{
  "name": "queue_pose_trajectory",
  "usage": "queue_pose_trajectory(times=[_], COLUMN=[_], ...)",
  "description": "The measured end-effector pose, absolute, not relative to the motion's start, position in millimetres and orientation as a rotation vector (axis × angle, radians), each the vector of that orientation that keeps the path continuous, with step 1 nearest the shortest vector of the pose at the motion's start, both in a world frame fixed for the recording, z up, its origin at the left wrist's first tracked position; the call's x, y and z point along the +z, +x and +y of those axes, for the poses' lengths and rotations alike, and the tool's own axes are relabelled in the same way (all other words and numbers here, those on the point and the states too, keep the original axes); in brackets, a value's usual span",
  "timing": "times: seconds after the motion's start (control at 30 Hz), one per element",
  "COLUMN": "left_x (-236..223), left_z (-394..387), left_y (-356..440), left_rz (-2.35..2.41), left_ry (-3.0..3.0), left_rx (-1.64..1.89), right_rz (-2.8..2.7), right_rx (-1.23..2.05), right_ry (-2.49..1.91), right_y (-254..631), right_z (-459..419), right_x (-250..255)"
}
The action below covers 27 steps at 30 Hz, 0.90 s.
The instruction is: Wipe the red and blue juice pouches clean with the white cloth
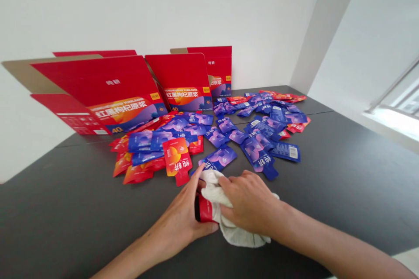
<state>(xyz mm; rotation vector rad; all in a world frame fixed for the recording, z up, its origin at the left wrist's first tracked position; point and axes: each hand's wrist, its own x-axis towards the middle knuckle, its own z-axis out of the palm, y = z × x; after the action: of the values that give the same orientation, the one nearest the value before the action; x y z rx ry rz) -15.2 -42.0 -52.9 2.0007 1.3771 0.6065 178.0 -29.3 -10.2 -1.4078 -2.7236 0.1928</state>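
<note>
- while the left hand holds a red pouch low over the near part of the table, the right hand presses a white cloth against it; i'd judge this a wiping step.
- left hand: curved in a half-open c, thumb at the near end and fingers at the far end, gripping the pouch; some fingertips are hidden.
- right hand: mostly closed, cloth bunched between thumb and fingers, its loose end hanging towards the table.
- just beyond the hands lies a blue pouch, between the left pile and the right pile, both mixed red and blue; red boxes with raised flaps stand behind.
- another stroke would call, i think, for a firm left grip and light cloth pressure, without creasing the pouch.
</note>
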Motion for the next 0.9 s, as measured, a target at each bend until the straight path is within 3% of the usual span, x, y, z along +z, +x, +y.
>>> queue_pose_trajectory(times=[0.13,0.33,0.5,0.73,0.9], left_x=[-54,-53,-51,-49,-50], left_z=[-42,-43,-43,-45,-45], left_y=[-15,-15,-14,-14,-13], left_rz=[1.394,1.361,1.392,1.33,1.394], left_ry=[1.972,2.016,1.987,2.006,1.975], left_rx=[0.598,0.629,0.601,0.632,0.612], right_rz=[-2.652,-2.762,-2.677,-2.751,-2.693], right_rx=[0.079,0.222,0.06,0.278,0.137], right_ry=[-1.648,-1.362,-1.674,-1.309,-1.621], right_y=[181,175,183,168,178], right_z=[-28,-33,-32,-38,-37], right_x=[-9,-8,-7,-9,-5])
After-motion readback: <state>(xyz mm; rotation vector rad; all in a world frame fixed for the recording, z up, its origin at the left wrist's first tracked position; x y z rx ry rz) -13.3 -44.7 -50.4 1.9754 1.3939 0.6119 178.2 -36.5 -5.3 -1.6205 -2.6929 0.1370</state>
